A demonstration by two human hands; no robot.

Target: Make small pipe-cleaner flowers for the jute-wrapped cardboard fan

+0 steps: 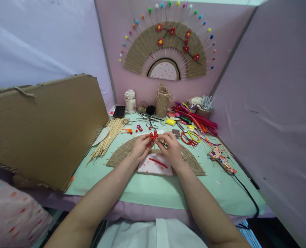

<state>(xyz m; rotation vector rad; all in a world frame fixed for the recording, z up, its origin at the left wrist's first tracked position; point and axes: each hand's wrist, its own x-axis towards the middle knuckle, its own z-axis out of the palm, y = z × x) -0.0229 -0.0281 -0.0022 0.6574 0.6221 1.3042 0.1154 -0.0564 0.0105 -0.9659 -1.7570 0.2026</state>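
Between my two hands, above the table, is a small red flower [153,135] that looks bent from pipe cleaner. My left hand [141,147] pinches it from the left. The fingers of my right hand [170,147] are closed at its right edge, pinching part of it. Beneath my hands lies a half-round woven twine fan [121,151] with stick ends poking out along its rim. Its base is a white, red-dotted panel [145,166], and a loose red pipe cleaner strip [158,163] rests on that. My hands hide the fan's middle.
Bamboo sticks [108,137] and a cardboard sheet [44,131] are on the left. Behind stand a twine spool [162,103] and a white bottle [130,101]. On the right are red-handled scissors [189,138], pipe cleaners [199,119] and a corded glue gun [221,160]. A decorated fan [142,48] hangs on the wall.
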